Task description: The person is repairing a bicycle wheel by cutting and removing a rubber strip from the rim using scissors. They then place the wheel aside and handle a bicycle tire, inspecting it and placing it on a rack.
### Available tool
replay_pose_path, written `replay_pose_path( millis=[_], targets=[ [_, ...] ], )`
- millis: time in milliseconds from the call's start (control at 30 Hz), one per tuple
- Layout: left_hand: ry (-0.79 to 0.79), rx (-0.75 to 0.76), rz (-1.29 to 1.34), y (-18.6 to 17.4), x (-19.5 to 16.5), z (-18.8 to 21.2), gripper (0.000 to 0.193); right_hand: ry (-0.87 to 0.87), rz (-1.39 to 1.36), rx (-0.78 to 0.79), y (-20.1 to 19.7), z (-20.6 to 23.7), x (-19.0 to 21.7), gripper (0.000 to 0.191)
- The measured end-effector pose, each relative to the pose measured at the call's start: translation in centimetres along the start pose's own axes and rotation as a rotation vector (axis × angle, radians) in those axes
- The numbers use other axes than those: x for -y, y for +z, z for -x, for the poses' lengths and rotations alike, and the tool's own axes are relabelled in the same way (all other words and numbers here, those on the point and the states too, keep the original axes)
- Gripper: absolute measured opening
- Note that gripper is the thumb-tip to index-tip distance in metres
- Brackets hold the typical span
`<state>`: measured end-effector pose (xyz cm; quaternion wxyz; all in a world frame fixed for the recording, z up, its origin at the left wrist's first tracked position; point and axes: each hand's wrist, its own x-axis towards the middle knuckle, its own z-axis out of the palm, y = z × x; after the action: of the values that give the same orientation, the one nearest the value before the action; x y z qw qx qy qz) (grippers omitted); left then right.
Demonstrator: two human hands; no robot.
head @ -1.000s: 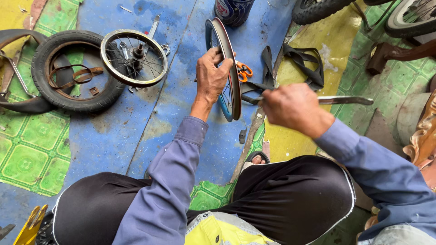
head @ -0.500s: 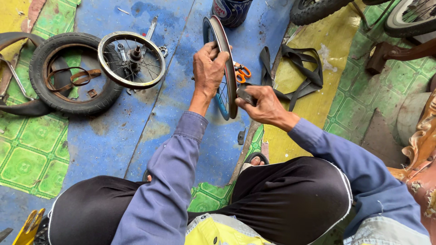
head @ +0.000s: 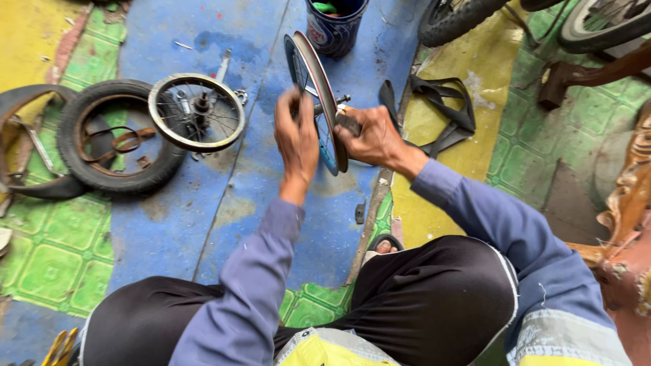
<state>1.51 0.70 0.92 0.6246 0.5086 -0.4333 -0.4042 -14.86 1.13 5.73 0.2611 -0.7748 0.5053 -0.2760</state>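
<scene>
A bare spoked metal wheel rim [head: 317,102] stands upright between both hands; a second spoked rim [head: 196,112] lies left, beside a black rubber tyre [head: 115,139]; a dark bucket [head: 336,27] sits behind.

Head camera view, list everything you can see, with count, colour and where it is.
Wheel rim: one, blue with spokes, upright at centre, held by both hands.
Spoked wheel: one, silver, flat on the blue floor, left of centre.
Tyre: one, black, flat at left.
Bucket: one, dark blue, top centre.
Rubber strip: one, black, on the yellow floor at right.
Bicycle wheels: two, partly visible, top right.
Left hand: on the rim's left side.
Right hand: at the rim's hub.
</scene>
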Motion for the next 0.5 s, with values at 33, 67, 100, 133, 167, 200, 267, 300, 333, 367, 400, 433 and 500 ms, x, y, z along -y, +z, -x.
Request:
replay_pose_path(
  millis=[33,67,100,133,167,200,267,300,333,367,400,433,500],
  targets=[
    [-0.042,-0.043,-0.115,-0.6,0.0,1.4,0.024,0.005,-0.01,0.011,0.0,-0.6,-0.1,0.017],
    [-0.078,0.017,-0.13,-1.0,0.1,2.6,0.022,0.007,-0.019,0.024,-0.1,-1.3,-0.3,0.017],
    [-0.112,0.075,-0.142,-1.3,0.2,3.4,0.02,0.006,-0.025,0.037,-0.1,-1.8,-0.3,0.018],
    [-0.092,0.12,-0.135,-1.5,0.2,4.0,0.02,0.001,-0.04,0.035,0.1,-2.1,-0.2,0.018],
    [-0.07,0.171,-0.126,-1.6,0.3,4.3,0.021,0.0,-0.05,0.029,0.2,-2.5,-0.1,0.019],
    [-0.051,0.227,-0.114,-1.5,0.3,4.4,0.022,0.003,-0.059,0.02,0.2,-2.7,0.1,0.02],
    [-0.148,0.251,-0.226,-1.3,0.2,3.9,0.022,0.018,-0.052,0.02,0.0,-2.7,0.6,0.024],
    [-0.194,0.259,-0.283,-1.3,0.1,3.5,0.023,0.021,-0.049,0.02,-0.2,-2.6,0.8,0.026],
    [-0.149,0.247,-0.276,-1.3,0.0,3.1,0.024,0.06,-0.001,0.019,-0.6,-2.5,1.0,0.031],
    [-0.108,0.235,-0.27,-1.3,0.0,2.7,0.025,0.101,0.047,0.019,-1.1,-2.0,1.2,0.037],
    [-0.071,0.223,-0.261,-1.3,0.0,2.4,0.027,0.146,0.096,0.023,-1.8,-1.3,1.3,0.043],
    [-0.065,0.198,-0.245,-1.2,0.1,2.1,0.028,0.149,0.085,0.04,-2.5,-0.6,1.4,0.041],
    [-0.06,0.158,-0.212,-0.8,0.5,1.5,0.03,0.168,0.063,0.07,-3.7,1.2,1.3,0.039]
  ],
)
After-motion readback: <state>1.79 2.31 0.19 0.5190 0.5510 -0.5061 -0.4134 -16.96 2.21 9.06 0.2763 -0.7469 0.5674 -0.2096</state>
